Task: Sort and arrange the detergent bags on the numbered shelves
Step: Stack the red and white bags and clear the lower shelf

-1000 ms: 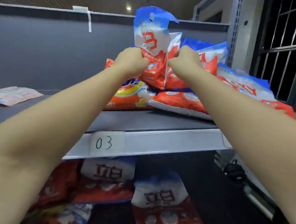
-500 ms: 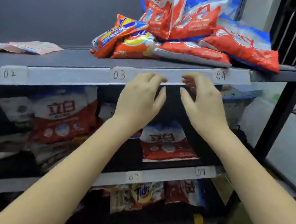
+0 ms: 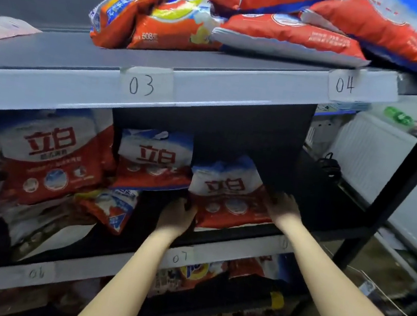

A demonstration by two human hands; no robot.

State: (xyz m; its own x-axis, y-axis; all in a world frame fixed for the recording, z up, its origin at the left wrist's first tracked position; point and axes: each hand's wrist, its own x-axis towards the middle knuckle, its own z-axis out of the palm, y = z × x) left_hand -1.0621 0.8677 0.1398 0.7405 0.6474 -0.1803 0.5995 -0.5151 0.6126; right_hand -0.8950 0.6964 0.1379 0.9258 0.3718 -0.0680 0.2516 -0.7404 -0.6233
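Hands dropped to middle shelf (image 3: 217, 241), left hand (image 3: 176, 216), right hand (image 3: 284, 207) gripping red-white bag (image 3: 226, 194)

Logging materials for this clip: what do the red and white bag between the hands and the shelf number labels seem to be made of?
The red and white detergent bag looks like glossy printed plastic film: it shows sheen and soft crinkles. The left hand and right hand are at its two sides. The 03 label and 04 label look like matte white paper with handwritten digits, possibly under clear tape; that is uncertain.

upper shelf labels (image 3: 145, 86) read 03, 04; lower 07; orange bag (image 3: 166, 29) 508.
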